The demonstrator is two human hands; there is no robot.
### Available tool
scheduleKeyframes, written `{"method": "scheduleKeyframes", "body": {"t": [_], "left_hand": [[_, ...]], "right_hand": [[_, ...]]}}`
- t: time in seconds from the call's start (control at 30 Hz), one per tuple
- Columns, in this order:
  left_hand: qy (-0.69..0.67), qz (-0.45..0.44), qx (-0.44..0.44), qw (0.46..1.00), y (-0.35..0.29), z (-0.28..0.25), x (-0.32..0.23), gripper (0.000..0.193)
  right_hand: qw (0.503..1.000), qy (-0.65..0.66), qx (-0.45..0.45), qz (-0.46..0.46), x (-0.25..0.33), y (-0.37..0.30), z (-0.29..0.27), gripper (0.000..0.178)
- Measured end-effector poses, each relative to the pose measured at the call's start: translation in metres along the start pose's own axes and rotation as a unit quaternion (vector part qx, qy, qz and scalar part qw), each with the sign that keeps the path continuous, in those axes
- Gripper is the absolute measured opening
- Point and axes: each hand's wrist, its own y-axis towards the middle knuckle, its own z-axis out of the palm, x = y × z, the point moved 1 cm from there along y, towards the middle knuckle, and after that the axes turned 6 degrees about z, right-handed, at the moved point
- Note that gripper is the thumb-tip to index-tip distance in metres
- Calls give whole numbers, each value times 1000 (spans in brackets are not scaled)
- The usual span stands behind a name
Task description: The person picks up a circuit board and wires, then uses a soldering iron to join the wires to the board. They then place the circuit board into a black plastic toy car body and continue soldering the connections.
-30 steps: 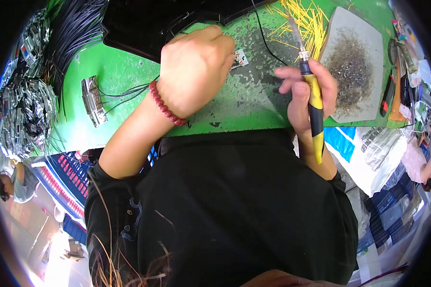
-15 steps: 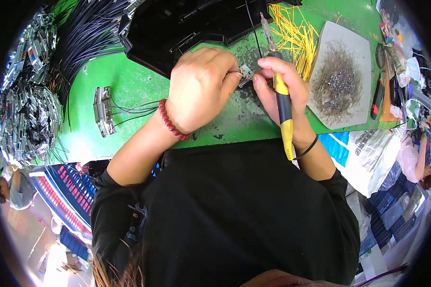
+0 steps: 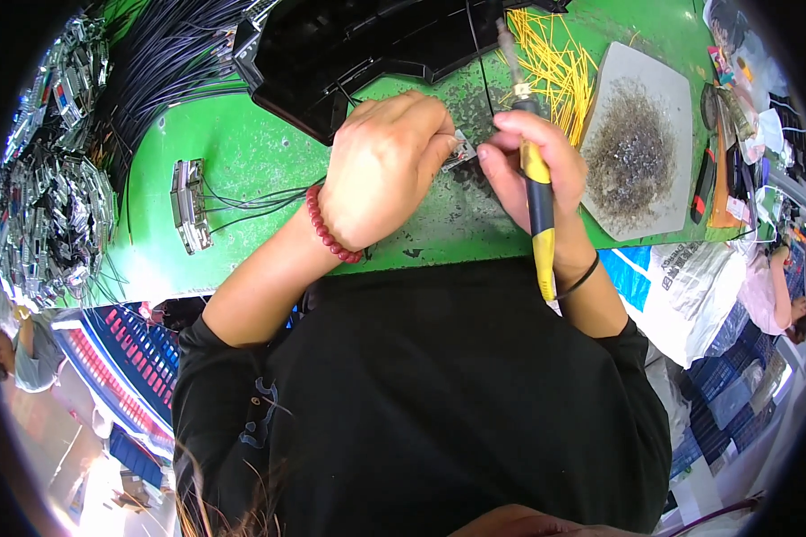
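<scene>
My left hand (image 3: 390, 166) is closed, back upward, its thumb and finger pinching a small circuit board (image 3: 461, 150) just above the bench. Its other fingers are hidden below. Thin black wires (image 3: 264, 199) run from a small metal-framed module (image 3: 191, 206) on the left toward that hand. In my right hand (image 3: 546, 166) is a yellow and black soldering iron (image 3: 541, 210), its metal tip pointing away from me, clear of the board. The right thumb and fingertips sit just right of the board, with a gap between. A thin black wire (image 3: 481, 67) hangs near them.
A black plastic housing (image 3: 358, 45) fills the back middle. Yellow wires (image 3: 555, 76) lie beside a grey slab (image 3: 613, 98) covered with dark debris. On the left are piled metal modules (image 3: 54, 210) and a bundle of black wires (image 3: 166, 54). Hand tools (image 3: 721, 170) rest at right.
My right hand and the soldering iron have shifted slightly right, and the thumb has drawn away from the board. My left hand keeps its pinch, a little farther right.
</scene>
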Motion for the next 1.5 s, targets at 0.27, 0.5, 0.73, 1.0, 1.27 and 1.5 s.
{"method": "scheduleKeyframes", "body": {"t": [0.27,0.5,0.73,1.0,1.27,1.5], "left_hand": [[-31,37,-31,998,-1,4,1,13],[-19,46,-56,997,-1,5,0,14],[-11,58,-46,997,0,3,0,14],[4,56,-10,998,-2,8,0,16],[-7,41,8,999,-17,3,9,15],[-2,24,-15,1000,-15,8,2,15]], "right_hand": [[995,-37,6,-88,-1,11,13,46],[983,-94,8,-159,-1,10,8,47],[988,-62,20,-139,0,11,12,48],[992,-33,39,-114,0,8,17,48],[980,124,8,158,-24,1,-42,53],[972,-205,-80,-81,-14,11,-45,39]]}}
